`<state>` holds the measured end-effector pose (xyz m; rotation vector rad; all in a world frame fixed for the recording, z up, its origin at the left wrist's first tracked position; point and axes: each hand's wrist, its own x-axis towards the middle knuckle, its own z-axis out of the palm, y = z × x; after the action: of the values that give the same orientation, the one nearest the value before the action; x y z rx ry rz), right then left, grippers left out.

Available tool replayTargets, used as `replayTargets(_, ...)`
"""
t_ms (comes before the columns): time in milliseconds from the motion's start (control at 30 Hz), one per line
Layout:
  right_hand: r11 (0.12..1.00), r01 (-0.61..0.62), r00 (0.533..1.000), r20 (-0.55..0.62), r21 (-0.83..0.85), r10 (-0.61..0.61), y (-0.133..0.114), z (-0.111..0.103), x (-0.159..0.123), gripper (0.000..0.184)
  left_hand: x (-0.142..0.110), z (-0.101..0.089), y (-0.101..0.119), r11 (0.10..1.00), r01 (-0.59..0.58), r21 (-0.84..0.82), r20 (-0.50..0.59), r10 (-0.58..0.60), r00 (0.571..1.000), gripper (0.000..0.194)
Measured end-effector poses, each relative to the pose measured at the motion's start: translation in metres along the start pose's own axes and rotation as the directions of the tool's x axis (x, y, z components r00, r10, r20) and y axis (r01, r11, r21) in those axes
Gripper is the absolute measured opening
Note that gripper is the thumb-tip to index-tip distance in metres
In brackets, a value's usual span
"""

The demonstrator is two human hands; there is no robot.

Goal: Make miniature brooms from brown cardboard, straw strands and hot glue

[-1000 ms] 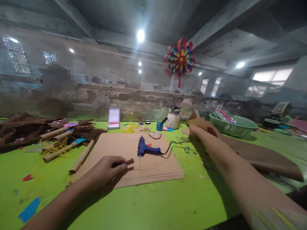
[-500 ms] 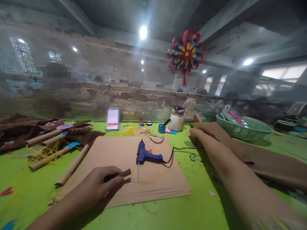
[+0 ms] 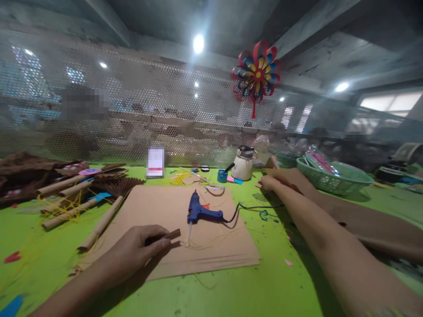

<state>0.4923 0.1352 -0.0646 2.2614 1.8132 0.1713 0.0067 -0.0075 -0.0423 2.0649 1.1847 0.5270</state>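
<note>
The left hand [image 3: 140, 247] keeps a narrow grip, thumb against fingers, on a flat dark-brown paper-like strip [image 3: 174, 234]. Its free end juts out above a stack of flat tan sheets [image 3: 158, 209], near the pale glue stick [image 3: 189, 235] of a blue plastic glue gun with an orange trigger [image 3: 197, 212]. The right hand [image 3: 271, 184] is stretched across the bright green worktop [image 3: 238, 295], fingertips at small tan pieces [image 3: 258, 183]; whether its grip holds them, I cannot tell.
</note>
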Motion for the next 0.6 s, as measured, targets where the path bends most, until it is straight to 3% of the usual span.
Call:
replayTargets(100,0.999,-0.047,0.999,-0.027,-0.002,0.047,-0.003,-0.001,-0.006,0.032,0.000,0.002,-0.003,1.000,-0.022,-0.015,-0.034,0.021,0.999,0.038)
replayTargets(300,0.995,-0.098,0.990,-0.105,-0.006,0.097,-0.009,-0.007,-0.018,0.033,0.001,-0.003,-0.002,0.999,-0.017,0.032,0.017,0.017,1.000,0.036)
replayTargets(433,0.995,-0.091,0.978,-0.188,0.031,0.095,-0.013,-0.011,-0.029,0.040,0.001,-0.004,-0.003,0.999,-0.021,0.044,0.032,0.019,0.999,0.034)
replayTargets(600,0.990,-0.053,0.959,-0.269,0.130,0.087,-0.020,-0.022,-0.042,0.032,0.001,-0.001,-0.008,0.999,-0.030,-0.013,-0.004,0.030,1.000,0.035)
